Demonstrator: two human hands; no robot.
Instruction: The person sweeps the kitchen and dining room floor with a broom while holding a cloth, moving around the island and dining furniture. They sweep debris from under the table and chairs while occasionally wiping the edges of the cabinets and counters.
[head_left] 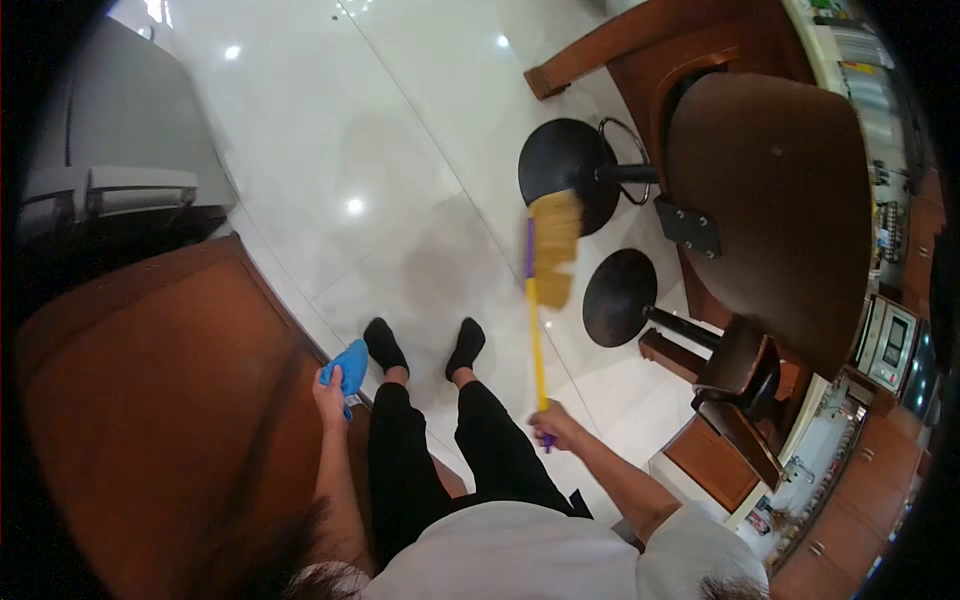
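Observation:
My right hand [558, 427] is wrapped round the purple end of a short yellow-handled broom [538, 345]. Its tan bristles [556, 245] point away from me and overlap the round black base of a bar stool [555, 165] in this view. On the other side, a crumpled blue cloth [345, 368] sits in the closed fingers of my left hand [331, 392], with a small white tag hanging below it. That hand is beside the brown wooden panel on the left. Between the two hands are my feet in black socks on the glossy white floor [400, 230].
Two bar stools with brown seats [770, 200] stand on the right, their round bases [620, 298] on the tiles. Beyond them run a wooden counter and kitchen cabinets [870, 455]. A wooden cabinet [170, 380] and a grey appliance [140, 110] line the left side.

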